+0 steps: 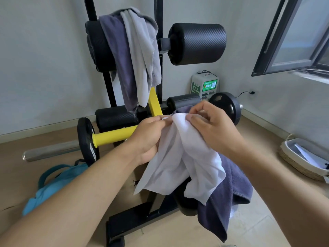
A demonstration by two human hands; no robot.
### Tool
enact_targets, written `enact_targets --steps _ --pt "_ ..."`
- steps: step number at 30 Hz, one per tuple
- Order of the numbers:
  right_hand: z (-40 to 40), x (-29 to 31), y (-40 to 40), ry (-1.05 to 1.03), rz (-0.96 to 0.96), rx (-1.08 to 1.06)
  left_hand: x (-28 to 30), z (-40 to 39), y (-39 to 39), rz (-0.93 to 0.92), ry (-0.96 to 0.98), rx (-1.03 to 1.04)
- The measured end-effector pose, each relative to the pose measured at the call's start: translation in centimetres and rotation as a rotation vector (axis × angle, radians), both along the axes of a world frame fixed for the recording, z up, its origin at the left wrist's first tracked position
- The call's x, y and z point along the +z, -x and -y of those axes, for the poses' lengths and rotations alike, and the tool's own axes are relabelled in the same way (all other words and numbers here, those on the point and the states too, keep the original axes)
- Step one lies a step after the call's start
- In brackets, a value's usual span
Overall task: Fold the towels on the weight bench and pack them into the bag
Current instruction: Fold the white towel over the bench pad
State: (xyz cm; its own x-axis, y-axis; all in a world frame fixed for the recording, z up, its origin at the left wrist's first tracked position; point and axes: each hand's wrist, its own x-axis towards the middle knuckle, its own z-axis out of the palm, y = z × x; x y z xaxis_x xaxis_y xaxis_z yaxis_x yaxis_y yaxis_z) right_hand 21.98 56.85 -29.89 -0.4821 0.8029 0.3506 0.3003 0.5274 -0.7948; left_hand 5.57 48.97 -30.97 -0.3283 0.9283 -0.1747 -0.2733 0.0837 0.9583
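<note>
1. Head view: we hold a white towel (pixel 179 157) up in front of the weight bench (pixel 156 104).
2. Our left hand (pixel 147 138) pinches its top edge, fingers closed.
3. Our right hand (pixel 211 127) grips the same edge, thumb pressed on the cloth.
4. Blue bag (pixel 53 186) lies on the floor, lower left.

Weight bench (pixel 142 211): seat concealed beneath draped cloth; uprights cut off by the top edge.
White towel (pixel 179 157): upper corner covered by the fingers (pixel 195 120) of the right hand.
Dark towel (pixel 229 189): largely masked by the white towel.
Blue bag (pixel 53 186): opening obscured by the left forearm.
Basket (pixel 299 166): cropped at the right edge.
Charging box (pixel 204 86): print too small to be read.
</note>
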Motion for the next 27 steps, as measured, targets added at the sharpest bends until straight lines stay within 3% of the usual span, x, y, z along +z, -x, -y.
enact_targets --steps 6,12,14,17,19,21,24,27 --pt "1.0 0.2 0.0 -0.121 0.054 -0.070 0.6 0.1 -0.1 0.079 -0.020 0.022" --pt "0.6 0.4 0.1 -0.175 0.033 -0.020 0.3 -0.2 0.0 -0.001 -0.067 0.356" --pt "0.7 0.6 0.2 -0.133 0.030 0.097 0.3 -0.1 0.0 -0.023 -0.060 0.360" --pt "1.7 1.6 0.2 0.113 -0.217 0.370 0.3 0.1 -0.4 -0.037 -0.049 0.275" --pt "2.1 2.1 0.3 0.234 -0.350 0.439 0.3 0.2 -0.7 -0.034 -0.050 0.222" --pt "1.8 1.7 0.5 0.237 -0.355 0.401 0.4 0.3 -1.1 0.018 -0.070 0.172" --pt "0.7 0.3 0.7 0.046 -0.227 0.168 0.6 0.6 -1.6 0.068 -0.093 0.127" --pt "0.7 0.0 0.9 0.038 -0.238 0.034 0.5 0.8 -2.1 0.077 -0.110 0.106"
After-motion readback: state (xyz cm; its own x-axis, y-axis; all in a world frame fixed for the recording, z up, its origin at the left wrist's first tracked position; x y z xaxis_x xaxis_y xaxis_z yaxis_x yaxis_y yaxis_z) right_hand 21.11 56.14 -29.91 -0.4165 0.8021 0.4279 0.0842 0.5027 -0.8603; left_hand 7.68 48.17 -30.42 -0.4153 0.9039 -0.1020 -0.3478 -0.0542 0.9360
